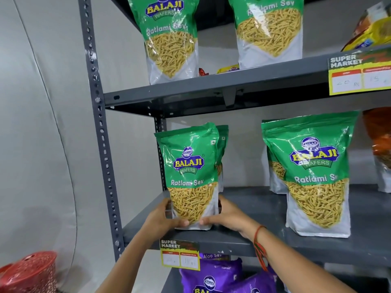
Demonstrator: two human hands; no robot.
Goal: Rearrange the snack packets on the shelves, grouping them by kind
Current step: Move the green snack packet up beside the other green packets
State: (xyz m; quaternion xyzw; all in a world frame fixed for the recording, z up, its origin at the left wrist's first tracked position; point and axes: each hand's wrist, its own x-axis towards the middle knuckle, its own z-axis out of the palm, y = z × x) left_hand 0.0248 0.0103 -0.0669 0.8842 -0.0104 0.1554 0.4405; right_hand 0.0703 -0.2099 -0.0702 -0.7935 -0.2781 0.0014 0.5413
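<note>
A green Ratlami Sev packet (189,166) stands upright at the left front of the middle shelf (243,235). My left hand (164,216) grips its lower left edge and my right hand (226,216) its lower right edge, thumbs on the front. A second green packet (222,142) stands right behind it, mostly hidden. Another green Ratlami Sev packet (315,174) stands to the right on the same shelf, with one more (275,172) behind it. Two green packets (169,37) (268,26) stand on the upper shelf. Purple Aloo Sev packets (213,278) lie on the shelf below.
An orange packet (380,136) stands at the right end of the middle shelf; a yellow-orange one (372,30) lies on the upper shelf's right. Price tags (359,72) (179,255) hang on shelf edges. The slotted grey upright (101,132) borders the left. A red basket (29,273) sits below left.
</note>
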